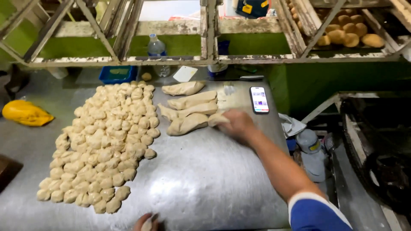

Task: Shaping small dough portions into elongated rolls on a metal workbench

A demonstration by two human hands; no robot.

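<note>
Right hand (236, 124): extended across the metal table (205, 179), fingers curled on the near end of a dough log (187, 124); the grip is blurred, so how firmly it is closed cannot be told.

Dough log: elongated, long axis lying roughly level across the view, its far end pointed away from the hand toward the heap of dough pieces (102, 141).

Further dough logs (192, 101): three laid just beyond the hand, set roughly parallel to the held one.

Left hand (146, 222): seen only partly at the lower edge, a small pale lump held in it; its spread cannot be told.

Phone (259, 99): flat, screen lit, just beyond the right hand.

Surface: scuffed, reflective steel.

Room: worn painted wooden rack (205, 60) above, green wall behind, tray of baked rolls (349, 34) on the upper shelf.
</note>
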